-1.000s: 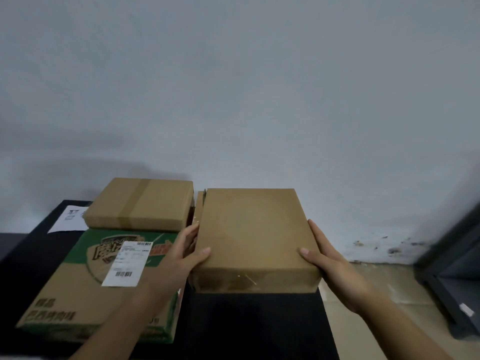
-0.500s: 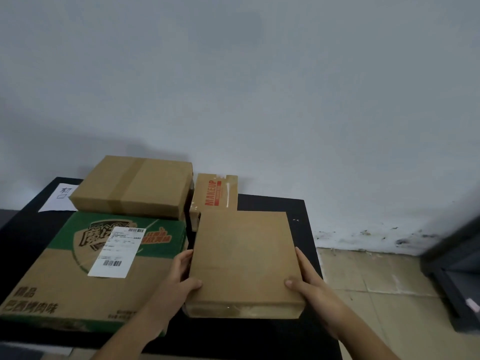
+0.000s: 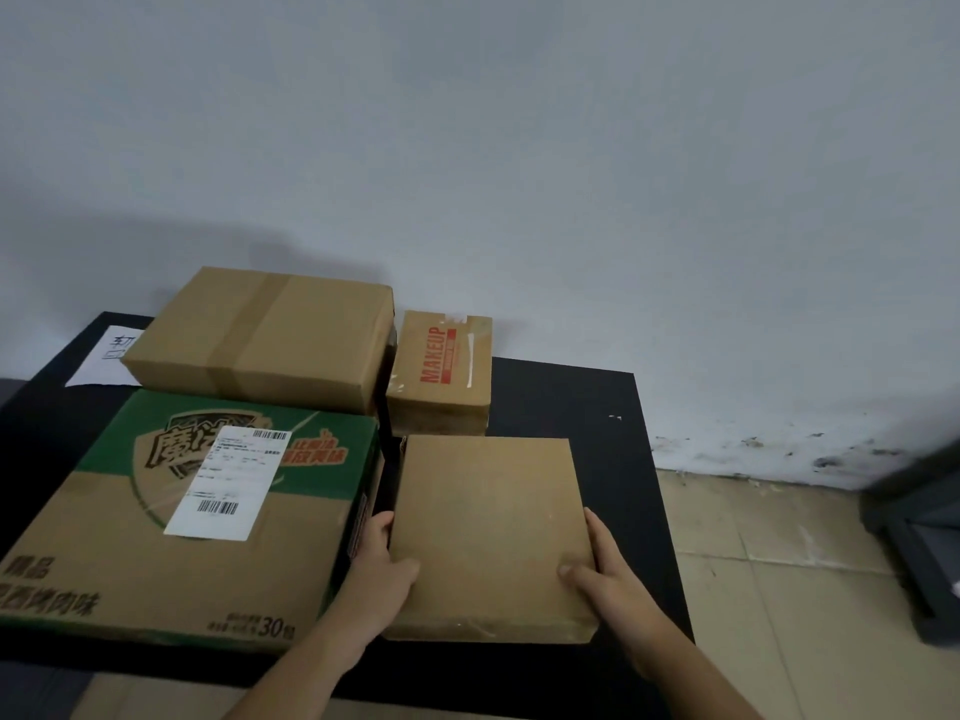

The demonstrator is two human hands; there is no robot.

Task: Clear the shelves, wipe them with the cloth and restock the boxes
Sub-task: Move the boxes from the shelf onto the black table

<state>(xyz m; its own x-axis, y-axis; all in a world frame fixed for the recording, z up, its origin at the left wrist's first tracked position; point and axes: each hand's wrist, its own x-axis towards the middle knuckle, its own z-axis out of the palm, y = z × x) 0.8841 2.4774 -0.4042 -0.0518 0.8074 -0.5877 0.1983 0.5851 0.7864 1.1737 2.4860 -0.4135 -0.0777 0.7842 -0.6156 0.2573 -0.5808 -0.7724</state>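
A plain flat brown box (image 3: 488,527) lies on the black table (image 3: 566,402), right of centre. My left hand (image 3: 382,574) grips its left side and my right hand (image 3: 597,569) grips its right side, thumbs on top. Behind it stands a small brown box marked MAKEUP (image 3: 441,376). To the left lies a large green and brown carton (image 3: 130,537) with a white shipping label. A taped brown box (image 3: 265,337) sits behind that carton, against the wall.
A white sheet of paper (image 3: 106,356) lies at the table's back left corner. The grey wall runs right behind the table. Tiled floor (image 3: 779,589) lies to the right, with a dark shelf frame (image 3: 919,543) at the right edge.
Both hands have lowered the plain box toward me onto the table, uncovering the MAKEUP box behind it. My view has tilted downward.
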